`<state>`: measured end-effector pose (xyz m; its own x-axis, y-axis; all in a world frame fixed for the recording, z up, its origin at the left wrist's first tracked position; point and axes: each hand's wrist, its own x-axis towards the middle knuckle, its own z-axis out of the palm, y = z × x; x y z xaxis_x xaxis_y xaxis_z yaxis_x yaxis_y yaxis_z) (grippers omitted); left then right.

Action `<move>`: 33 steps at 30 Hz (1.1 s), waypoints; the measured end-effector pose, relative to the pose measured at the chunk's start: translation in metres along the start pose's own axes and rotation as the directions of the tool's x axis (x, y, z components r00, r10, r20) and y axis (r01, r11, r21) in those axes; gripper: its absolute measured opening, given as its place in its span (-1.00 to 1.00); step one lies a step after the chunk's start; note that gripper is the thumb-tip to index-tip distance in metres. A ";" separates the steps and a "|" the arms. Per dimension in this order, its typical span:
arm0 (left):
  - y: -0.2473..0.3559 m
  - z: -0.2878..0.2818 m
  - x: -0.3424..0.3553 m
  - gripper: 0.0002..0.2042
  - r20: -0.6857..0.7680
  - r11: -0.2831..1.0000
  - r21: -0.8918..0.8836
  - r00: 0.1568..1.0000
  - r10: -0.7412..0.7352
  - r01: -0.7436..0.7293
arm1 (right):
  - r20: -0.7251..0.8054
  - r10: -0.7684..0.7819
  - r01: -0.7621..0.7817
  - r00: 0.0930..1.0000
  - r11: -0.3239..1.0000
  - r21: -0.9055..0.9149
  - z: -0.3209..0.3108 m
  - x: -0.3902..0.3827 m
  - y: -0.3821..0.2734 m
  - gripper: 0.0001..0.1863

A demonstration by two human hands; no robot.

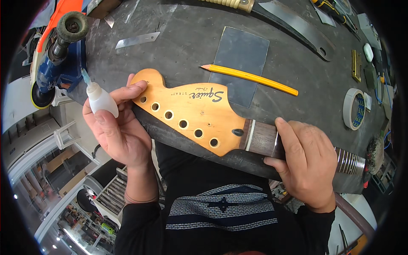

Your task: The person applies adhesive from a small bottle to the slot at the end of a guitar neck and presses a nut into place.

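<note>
A guitar neck (187, 112) lies across the near edge of the dark worktable, its pale wooden headstock toward the left. Several tuner holes run in a row along the headstock, with no tuners in them. My right hand (308, 161) is wrapped round the neck just past the white nut (250, 135). In my left hand (121, 123) is a small white squeeze bottle (101, 100) with a thin bluish nozzle tip, held between thumb and fingers. The left index finger also touches the headstock's far left end.
Beyond the headstock, a yellow pencil (255, 79) rests across a dark sheet of sandpaper (240, 53). A loose blade (137, 40) and a big knife (293, 26) lie farther back. At left stands a blue bench grinder (57, 59); a tape roll (354, 109) is at right.
</note>
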<state>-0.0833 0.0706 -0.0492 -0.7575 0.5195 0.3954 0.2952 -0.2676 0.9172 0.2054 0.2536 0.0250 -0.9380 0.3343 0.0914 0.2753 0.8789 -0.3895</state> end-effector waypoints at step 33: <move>-0.004 -0.025 0.007 -0.60 -0.016 0.961 -0.232 0.988 -0.155 0.147 | -0.034 0.030 -0.027 0.999 0.997 0.074 0.022 -0.010 0.009 -0.48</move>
<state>-0.1040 0.0549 -0.0511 -0.8034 0.5416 0.2474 0.0370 -0.3693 0.9286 0.2130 0.2504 -0.0001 -0.9217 0.3718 0.1107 0.2845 0.8419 -0.4586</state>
